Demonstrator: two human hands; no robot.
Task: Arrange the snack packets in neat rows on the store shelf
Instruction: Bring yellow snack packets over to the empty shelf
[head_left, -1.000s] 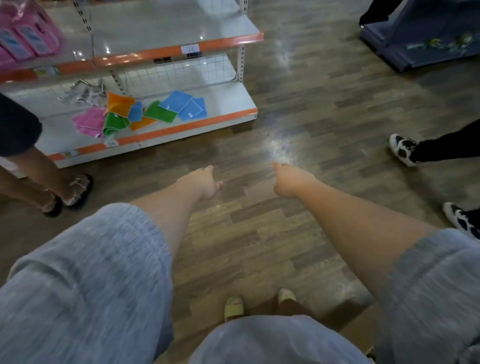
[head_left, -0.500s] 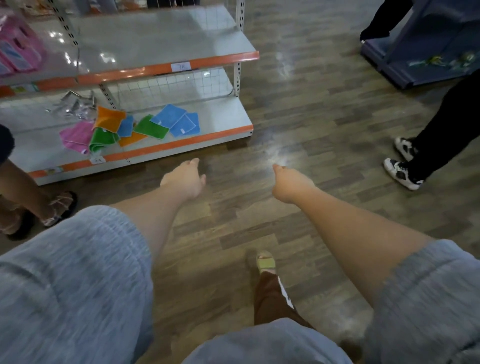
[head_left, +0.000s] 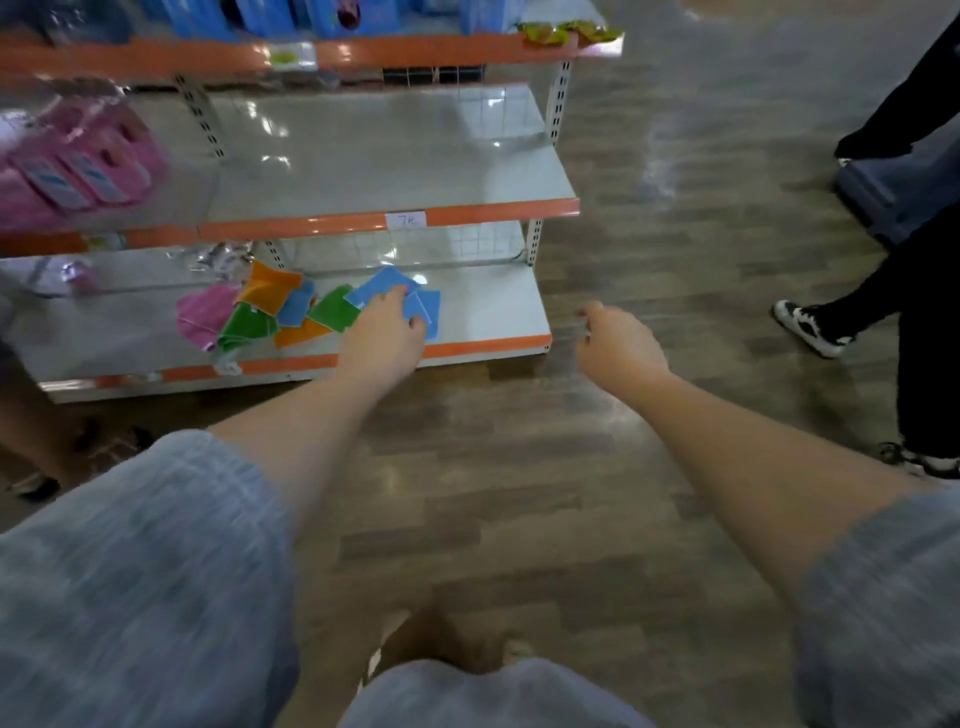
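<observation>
Left hand (head_left: 387, 332) reached down to the bottom shelf (head_left: 488, 312), fingers spread loosely over the blue packets (head_left: 387, 288) at the right end of the heap; whether touching them or just above could not be told through the blur. Nothing gripped yet. Right hand (head_left: 615, 340) hung out over the wooden floor (head_left: 519, 467), just past the shelf's end, fingers loosely curled and empty.

Packets lay jumbled and overlapping along that shelf: pink packet (head_left: 202, 314) at the left, then green packets (head_left: 249, 325), orange packets (head_left: 270, 288), blue at the right. Middle shelf (head_left: 395, 171) above carried pink boxes (head_left: 78, 166) at its left.

Probably the very start: gathering the loose pile. Best done by pinning one blue packet flat, sliding it free of the overlap, squaring its edge to the orange shelf lip (head_left: 467, 347), then bringing the right hand in to steady the row. Risk: dragging neighbours along or pushing packets off the front edge.
</observation>
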